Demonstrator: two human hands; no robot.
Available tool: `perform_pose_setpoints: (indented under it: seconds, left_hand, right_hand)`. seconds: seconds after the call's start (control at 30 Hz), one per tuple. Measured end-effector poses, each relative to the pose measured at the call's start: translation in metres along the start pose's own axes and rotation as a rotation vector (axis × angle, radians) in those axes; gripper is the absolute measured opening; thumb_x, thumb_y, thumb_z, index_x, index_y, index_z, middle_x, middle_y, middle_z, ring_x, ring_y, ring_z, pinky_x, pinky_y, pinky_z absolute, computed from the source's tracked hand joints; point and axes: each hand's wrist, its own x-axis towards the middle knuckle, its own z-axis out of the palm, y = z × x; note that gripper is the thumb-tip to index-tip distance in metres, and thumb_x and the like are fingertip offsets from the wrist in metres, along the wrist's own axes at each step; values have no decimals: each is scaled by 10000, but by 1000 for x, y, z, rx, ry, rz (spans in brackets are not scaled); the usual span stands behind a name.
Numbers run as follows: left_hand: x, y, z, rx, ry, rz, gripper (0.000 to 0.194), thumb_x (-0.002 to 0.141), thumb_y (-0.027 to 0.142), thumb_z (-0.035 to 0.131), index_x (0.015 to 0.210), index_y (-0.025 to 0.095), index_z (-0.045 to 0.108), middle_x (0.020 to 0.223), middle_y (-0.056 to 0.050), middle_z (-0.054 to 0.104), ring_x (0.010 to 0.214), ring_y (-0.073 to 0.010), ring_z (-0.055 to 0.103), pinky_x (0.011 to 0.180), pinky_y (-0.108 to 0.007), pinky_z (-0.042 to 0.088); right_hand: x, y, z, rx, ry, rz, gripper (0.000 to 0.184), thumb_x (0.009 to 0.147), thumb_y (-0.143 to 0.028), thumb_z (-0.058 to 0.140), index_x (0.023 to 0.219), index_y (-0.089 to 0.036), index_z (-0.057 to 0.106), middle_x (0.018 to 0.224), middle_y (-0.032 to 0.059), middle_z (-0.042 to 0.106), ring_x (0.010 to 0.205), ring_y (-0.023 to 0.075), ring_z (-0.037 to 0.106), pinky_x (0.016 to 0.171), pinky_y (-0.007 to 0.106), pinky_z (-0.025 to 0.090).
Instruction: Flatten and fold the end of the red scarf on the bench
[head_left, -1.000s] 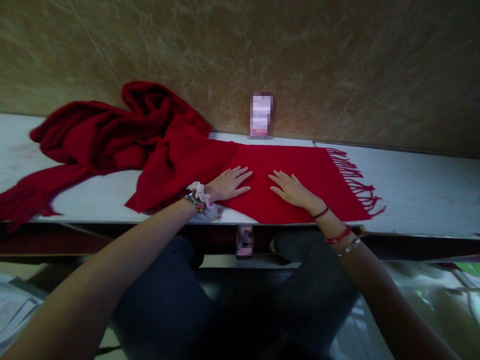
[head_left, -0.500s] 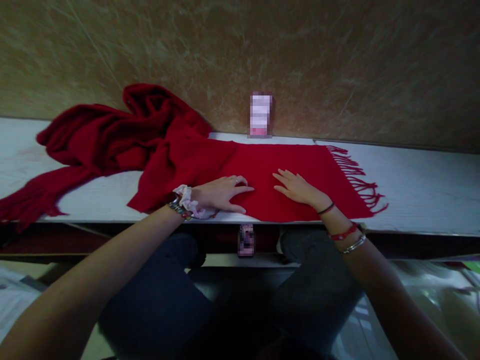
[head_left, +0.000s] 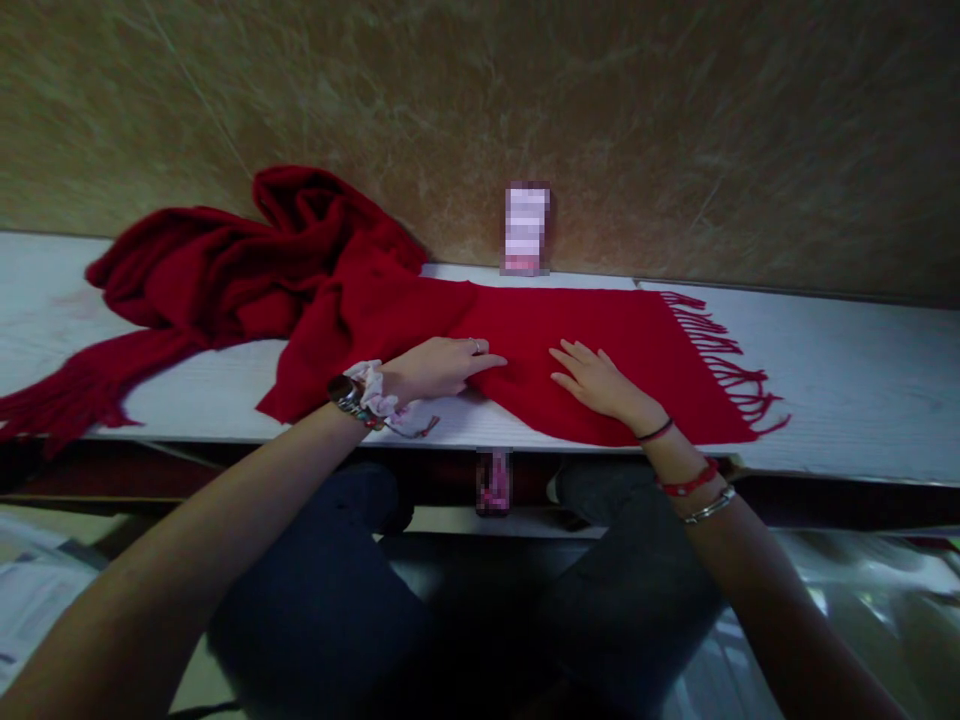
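Observation:
A red scarf with fringed ends lies along a white ledge. Its right part is spread flat, while the left part is bunched up in loose folds. My left hand is closed on the scarf's near edge, the index finger stretched over the cloth and the thumb hidden beneath the hand. To its right, my right hand rests flat on the spread cloth with the fingers apart. The fringe hangs loose at the right end, some strands tangled.
The white ledge runs across the view against a brown marbled wall. A blurred-out upright object leans at the wall behind the scarf. A second blurred-out object shows below the ledge's front edge, between my knees.
My left hand slid back toward the near edge, and its spread fingers curled in on the cloth there. That edge has shifted a little. My right hand stays flat in nearly the same place.

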Motion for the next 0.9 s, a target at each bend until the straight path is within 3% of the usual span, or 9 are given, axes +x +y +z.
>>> perform_pose_setpoints:
  seconds: [0.13,0.27,0.37,0.47,0.57,0.63,0.77,0.9]
  left_hand:
    - [-1,-5,-4,-88,5,-36,630,783,59,393,1379,255,340,1166,-39,595,981,-159,575,804,-236,431]
    - [1,-10,2,-212,32,-81,530,866,107,321,1376,249,349,1073,-25,642,826,-113,608,749,-201,434]
    - [5,-9,12,-261,62,-100,505,919,172,263,1416,255,241,1105,-32,633,782,-100,610,710,-191,438]
    - [8,-4,21,-171,78,-127,532,935,320,297,1440,263,137,1175,-69,594,894,-149,606,736,-226,446]
    - [11,3,22,-38,83,-126,710,862,552,384,1445,276,88,1294,-117,486,1029,-235,563,762,-276,452]
    - [12,6,19,18,82,-137,800,813,617,416,1447,283,59,1320,-129,440,1006,-256,569,732,-284,455]
    - [13,4,12,85,119,-158,750,850,436,438,1445,300,2,1307,-104,411,909,-207,588,675,-263,448]
    - [12,-3,11,147,158,-29,697,851,194,401,1443,317,53,1331,-87,378,982,-192,558,744,-269,437]
  right_hand:
    - [0,0,0,4,7,-2,535,913,-447,277,1379,-197,363,1461,109,308,1339,305,267,1047,570,247]
    - [-1,-1,0,9,3,-1,535,915,-438,279,1376,-181,367,1461,115,308,1340,304,263,1051,562,242]
    - [-1,-1,0,5,9,-3,539,914,-441,279,1376,-179,368,1459,115,313,1340,305,262,1054,557,239]
    - [-1,-1,0,-1,11,-1,538,915,-442,273,1375,-181,371,1457,115,317,1339,306,265,1050,555,248]
    - [-1,-2,0,-5,7,2,536,916,-435,274,1373,-174,373,1459,120,310,1338,306,265,1046,557,253]
    - [0,-2,0,-6,8,4,535,916,-433,278,1375,-174,370,1461,120,305,1337,305,268,1046,556,252]
    - [0,-3,-1,-4,8,13,536,914,-443,289,1370,-176,378,1463,115,304,1338,303,268,1048,550,252]
    - [-1,-3,-3,-6,7,14,535,913,-440,302,1369,-171,380,1462,114,308,1336,304,271,1047,550,256]
